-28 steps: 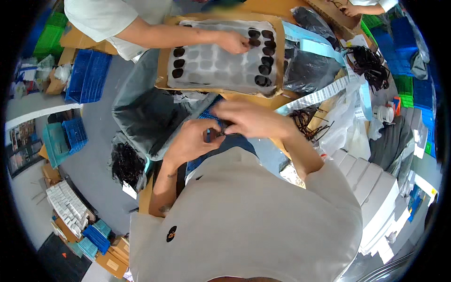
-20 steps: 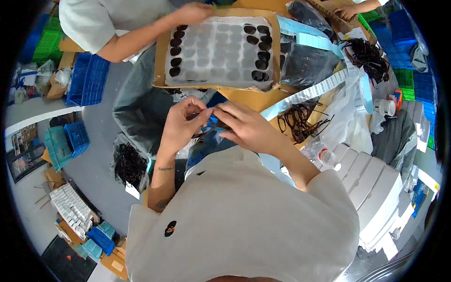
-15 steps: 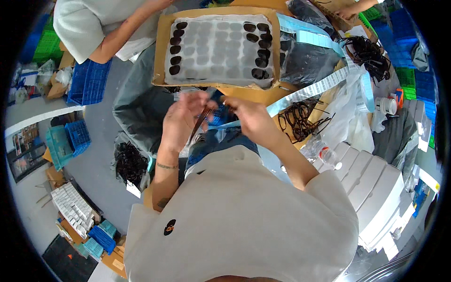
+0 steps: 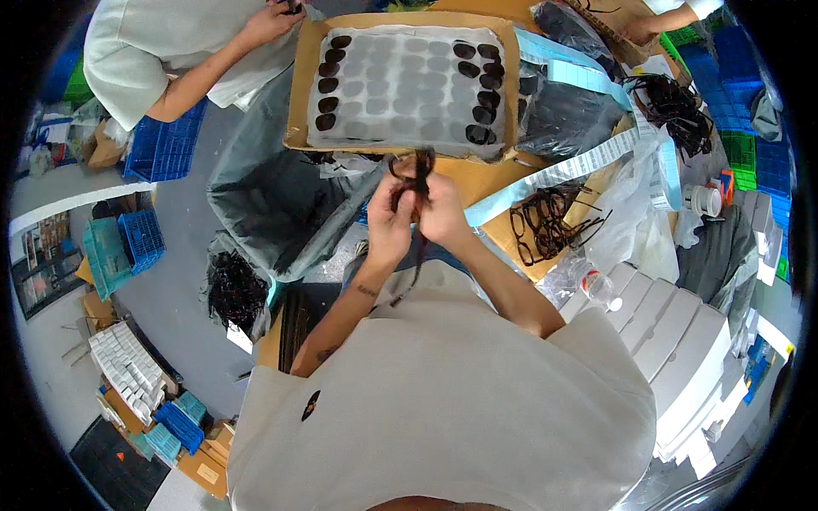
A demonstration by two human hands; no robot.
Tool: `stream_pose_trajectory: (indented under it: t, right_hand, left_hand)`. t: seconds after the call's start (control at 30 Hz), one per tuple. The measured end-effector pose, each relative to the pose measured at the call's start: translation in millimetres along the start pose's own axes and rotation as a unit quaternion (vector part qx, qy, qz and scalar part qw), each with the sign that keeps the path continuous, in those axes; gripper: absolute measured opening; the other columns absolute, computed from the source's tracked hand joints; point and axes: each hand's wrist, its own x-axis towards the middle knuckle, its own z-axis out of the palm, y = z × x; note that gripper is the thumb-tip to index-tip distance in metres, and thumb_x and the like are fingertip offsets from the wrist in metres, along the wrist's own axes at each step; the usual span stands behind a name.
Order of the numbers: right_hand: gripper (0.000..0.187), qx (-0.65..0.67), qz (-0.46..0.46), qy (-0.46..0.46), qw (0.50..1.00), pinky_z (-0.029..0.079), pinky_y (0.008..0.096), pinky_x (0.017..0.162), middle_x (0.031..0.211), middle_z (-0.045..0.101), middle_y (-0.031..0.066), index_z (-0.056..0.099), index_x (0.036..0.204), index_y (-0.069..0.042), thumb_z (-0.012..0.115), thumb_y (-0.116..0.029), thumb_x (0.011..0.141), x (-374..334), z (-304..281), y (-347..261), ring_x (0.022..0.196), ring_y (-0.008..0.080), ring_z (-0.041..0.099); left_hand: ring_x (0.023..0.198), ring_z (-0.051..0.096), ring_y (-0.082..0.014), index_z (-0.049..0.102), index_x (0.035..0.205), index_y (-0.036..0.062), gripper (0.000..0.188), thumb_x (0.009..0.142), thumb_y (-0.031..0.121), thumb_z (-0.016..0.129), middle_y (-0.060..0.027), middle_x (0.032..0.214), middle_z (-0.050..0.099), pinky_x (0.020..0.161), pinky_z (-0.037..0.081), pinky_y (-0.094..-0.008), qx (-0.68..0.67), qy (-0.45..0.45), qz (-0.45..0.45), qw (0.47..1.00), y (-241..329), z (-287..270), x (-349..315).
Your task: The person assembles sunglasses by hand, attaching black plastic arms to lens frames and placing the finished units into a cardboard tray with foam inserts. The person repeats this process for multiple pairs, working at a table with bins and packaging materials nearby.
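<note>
Both my hands meet in front of my chest, just below a shallow cardboard box [image 4: 298, 85]. My left hand [image 4: 390, 217] and my right hand [image 4: 444, 213] are closed on one dark eyeglass frame [image 4: 415, 166], its rims standing up between the fingers. A thin temple arm hangs down below the thumbs. The frame is slightly blurred, and fingers hide part of it. Inside the box, dark oval lenses [image 4: 328, 70] run along the left and right sides of a whitish sheet [image 4: 400, 85], through which more lenses show grey.
Loose glasses frames [image 4: 545, 226] lie right of my hands, with a bundle [image 4: 673, 106] farther back. A printed label strip [image 4: 579, 159] crosses the table. A plastic bottle [image 4: 601, 289] and white boxes [image 4: 656, 328] are at right. Co-workers' arms [image 4: 200, 77] reach in at the back.
My hands have come together, and the glasses frame is now raised between them near the box edge. The view has shifted a little. The person at back left now holds a small dark thing.
</note>
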Motion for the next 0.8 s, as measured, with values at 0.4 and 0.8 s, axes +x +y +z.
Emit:
stream_pose_trajectory:
  t: [0.4, 0.8]
  right_hand:
    - [0.038, 0.498, 0.141, -0.091, 0.851, 0.044, 0.0411, 0.101, 0.128, 0.049, 0.0073, 0.045, 0.131, -0.005, 0.054, -0.01, 0.095, 25, -3, -20, 0.118, 0.0224, 0.051]
    - [0.033, 0.189, 0.049, 0.04, 0.98, 0.054, 0.0376, 0.086, 0.108, 0.064, 0.0222, 0.038, 0.124, -0.001, 0.052, -0.01, 0.096, 81, -1, 34, 0.102, 0.0291, 0.065]
  left_hand:
    - [0.082, 0.063, -0.0173, 0.052, 0.106, 0.008, 0.018, 0.1, 0.024, 0.05, -0.0064, 0.094, 0.064, 0.075, 0.053, -0.0318, -0.358, 0.193, -0.114, 0.906, -8, -28, 51]
    - [0.083, 0.064, -0.0235, 0.055, 0.107, 0.0109, 0.019, 0.098, 0.027, 0.053, -0.01, 0.096, 0.064, 0.082, 0.051, -0.0407, -0.46, 0.206, -0.118, 0.856, -39, -121, -7]
